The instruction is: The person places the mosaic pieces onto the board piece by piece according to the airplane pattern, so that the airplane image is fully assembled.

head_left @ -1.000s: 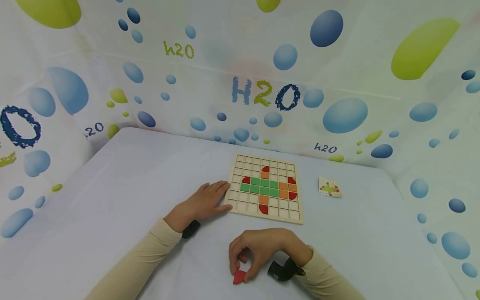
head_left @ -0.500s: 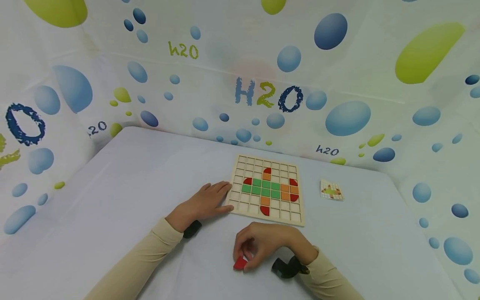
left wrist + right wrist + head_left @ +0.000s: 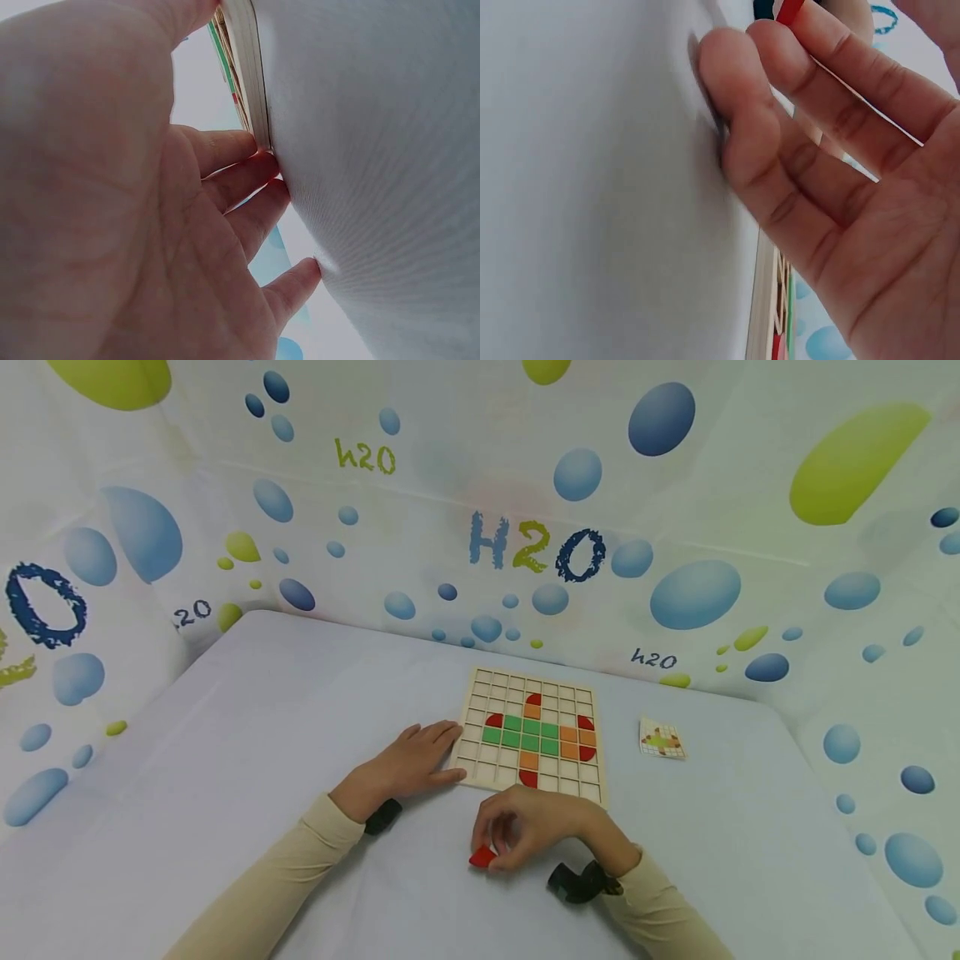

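A wooden grid board (image 3: 495, 681) lies on the white table, with green and orange squares and red quarter-round tiles set in some of its cells. My left hand (image 3: 408, 764) rests flat at the board's left edge, its fingers fairly straight. In the left wrist view, fingertips (image 3: 262, 165) touch the board's side (image 3: 251, 75). Just in front of the board's near edge, my right hand (image 3: 532, 827) pinches a red quarter-round tile (image 3: 482, 857) between thumb and fingers. Only a bit of that red tile (image 3: 789, 10) shows in the right wrist view.
To the right of the board lies a small pattern card (image 3: 662, 739) with a coloured figure on a grid. A curtain (image 3: 420, 510) printed with bubbles and lettering stands behind and beside the table. Black wrist cameras (image 3: 577, 882) sit at both wrists.
My right hand has moved away from the table's near side toward the board, carrying the red tile, and now overlaps the board's near edge in view. The left hand stays put.
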### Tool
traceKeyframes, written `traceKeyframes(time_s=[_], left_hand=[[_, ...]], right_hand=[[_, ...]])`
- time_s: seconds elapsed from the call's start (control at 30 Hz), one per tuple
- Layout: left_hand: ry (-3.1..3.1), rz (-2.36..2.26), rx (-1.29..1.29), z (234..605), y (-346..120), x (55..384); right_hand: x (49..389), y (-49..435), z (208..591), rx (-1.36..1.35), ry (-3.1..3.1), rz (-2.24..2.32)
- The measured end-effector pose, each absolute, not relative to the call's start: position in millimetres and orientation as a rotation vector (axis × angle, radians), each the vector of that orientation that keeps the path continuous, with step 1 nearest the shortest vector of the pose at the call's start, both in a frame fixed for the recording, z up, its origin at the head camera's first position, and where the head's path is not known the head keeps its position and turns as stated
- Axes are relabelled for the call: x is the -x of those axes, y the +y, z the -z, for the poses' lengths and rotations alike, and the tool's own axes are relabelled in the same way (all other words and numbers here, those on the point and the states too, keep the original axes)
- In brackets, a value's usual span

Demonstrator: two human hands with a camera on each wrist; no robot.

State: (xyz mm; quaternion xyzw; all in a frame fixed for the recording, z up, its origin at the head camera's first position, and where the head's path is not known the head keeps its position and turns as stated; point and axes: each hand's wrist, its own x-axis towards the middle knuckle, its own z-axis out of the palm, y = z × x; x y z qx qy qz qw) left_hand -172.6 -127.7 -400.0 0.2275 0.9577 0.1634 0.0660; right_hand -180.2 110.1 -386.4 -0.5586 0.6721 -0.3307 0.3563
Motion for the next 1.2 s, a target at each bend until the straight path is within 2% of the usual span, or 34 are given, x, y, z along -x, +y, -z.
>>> traceKeyframes(time_s=[0.83,1.2], left_hand=[[2.881,-0.504,-0.681,401,-128,175],[2.879,-0.494,-0.678,400,-128,174]], right_hand=[[197,104,390,1.316,2.192,0.952],[200,97,386,1.175,2.328,1.004]])
